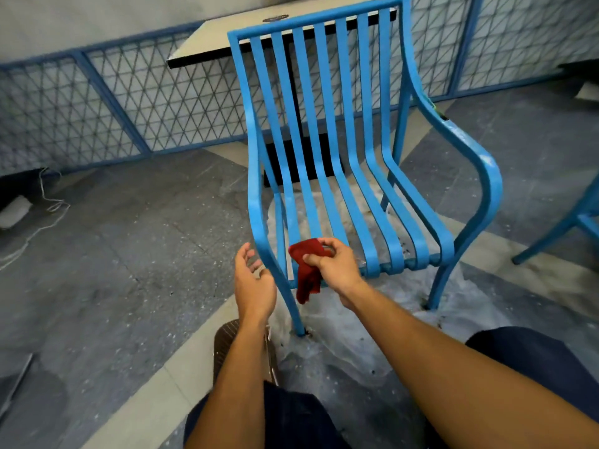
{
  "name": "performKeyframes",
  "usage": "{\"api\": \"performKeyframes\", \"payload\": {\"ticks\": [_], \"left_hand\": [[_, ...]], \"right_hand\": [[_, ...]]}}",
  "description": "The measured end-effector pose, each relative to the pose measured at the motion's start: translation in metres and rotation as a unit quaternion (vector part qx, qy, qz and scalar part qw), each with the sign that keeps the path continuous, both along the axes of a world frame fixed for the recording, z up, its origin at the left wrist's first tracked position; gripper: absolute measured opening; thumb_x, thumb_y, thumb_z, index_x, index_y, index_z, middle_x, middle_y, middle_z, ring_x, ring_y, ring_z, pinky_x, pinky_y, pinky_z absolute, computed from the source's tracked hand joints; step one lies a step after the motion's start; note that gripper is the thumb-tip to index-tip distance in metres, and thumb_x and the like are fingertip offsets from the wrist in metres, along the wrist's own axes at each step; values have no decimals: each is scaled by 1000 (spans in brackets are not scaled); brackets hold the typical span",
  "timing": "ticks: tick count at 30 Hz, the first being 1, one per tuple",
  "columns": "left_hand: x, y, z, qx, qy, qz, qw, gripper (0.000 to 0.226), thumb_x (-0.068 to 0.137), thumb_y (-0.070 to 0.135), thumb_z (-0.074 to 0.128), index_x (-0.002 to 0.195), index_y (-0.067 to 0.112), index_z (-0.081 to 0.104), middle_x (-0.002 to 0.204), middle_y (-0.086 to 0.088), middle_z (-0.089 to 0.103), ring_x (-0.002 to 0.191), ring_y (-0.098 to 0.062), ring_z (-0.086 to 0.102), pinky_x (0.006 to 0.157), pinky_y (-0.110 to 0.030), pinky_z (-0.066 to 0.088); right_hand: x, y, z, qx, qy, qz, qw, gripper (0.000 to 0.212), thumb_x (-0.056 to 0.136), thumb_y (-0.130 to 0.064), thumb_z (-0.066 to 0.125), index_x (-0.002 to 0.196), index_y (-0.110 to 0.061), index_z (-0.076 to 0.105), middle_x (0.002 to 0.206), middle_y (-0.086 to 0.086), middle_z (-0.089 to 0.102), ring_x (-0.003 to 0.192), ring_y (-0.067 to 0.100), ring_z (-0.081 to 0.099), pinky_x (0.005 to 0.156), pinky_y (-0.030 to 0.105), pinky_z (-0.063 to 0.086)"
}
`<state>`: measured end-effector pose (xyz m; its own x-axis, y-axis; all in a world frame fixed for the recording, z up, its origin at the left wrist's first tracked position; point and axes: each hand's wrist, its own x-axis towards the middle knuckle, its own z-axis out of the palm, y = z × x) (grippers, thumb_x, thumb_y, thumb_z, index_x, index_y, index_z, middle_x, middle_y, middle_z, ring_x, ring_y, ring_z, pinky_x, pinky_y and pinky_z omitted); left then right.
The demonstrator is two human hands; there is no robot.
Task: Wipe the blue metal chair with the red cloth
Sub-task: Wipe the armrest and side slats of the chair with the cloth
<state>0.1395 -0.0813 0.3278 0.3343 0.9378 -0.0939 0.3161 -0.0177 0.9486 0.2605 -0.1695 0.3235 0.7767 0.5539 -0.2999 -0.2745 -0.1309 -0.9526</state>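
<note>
A person is bending over a blue slatted chair [340, 163] that is standing on a grey tiled floor [129, 254], its front left leg planted just ahead of the person's foot [227, 345]. Open floor is stretching away to the left of the chair, while a mesh fence [129, 102] is running behind it and a table [233, 37] is standing directly behind the backrest. Part of a second chair [564, 222] is crowding the right edge. The right hand [334, 267] is pinching a red cloth [308, 270] between thumb and fingers at the seat's front left corner, the cloth's loose end hanging below the seat's front edge. The left hand [252, 280] is hovering open and empty, palm turned inward, just outside the left armrest, near the cloth but apart from it.
</note>
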Motion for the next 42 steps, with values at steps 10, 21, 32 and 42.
{"api": "performKeyframes", "payload": {"ticks": [10, 21, 32, 42], "left_hand": [[12, 21, -9, -33, -44, -16, 998, 65, 94, -10, 48, 149, 25, 51, 132, 6, 63, 119, -10, 62, 72, -7, 53], [11, 31, -9, -43, -21, 11, 999, 71, 92, -17, 34, 139, 31, 58, 135, 7, 64, 122, -10, 62, 110, -38, 50], [14, 23, 1, -45, -48, 10, 998, 63, 93, -15, 45, 144, 19, 55, 131, 1, 66, 116, -12, 65, 111, -42, 50], [27, -25, 1, 66, 5, -89, 994, 53, 97, 38, 66, 147, 39, 48, 148, 3, 56, 130, -11, 57, 104, -34, 49]], "right_hand": [[-13, 76, -9, 28, -85, 29, 996, 29, 84, -18, 78, 112, -23, 71, 106, -3, 75, 100, 14, 69, 91, 31, 56], [-20, 87, -87, -64, -1, 15, 998, 25, 97, -23, 66, 120, -17, 66, 118, 7, 73, 110, 27, 69, 90, 40, 60], [-12, 77, -47, 4, -13, 58, 998, 21, 88, -21, 71, 108, -24, 71, 103, 1, 76, 100, 21, 72, 94, 43, 58], [24, 4, 1, 48, -37, 94, 994, 30, 85, -13, 76, 115, -8, 73, 111, 17, 76, 101, 27, 71, 99, 45, 55]]}}
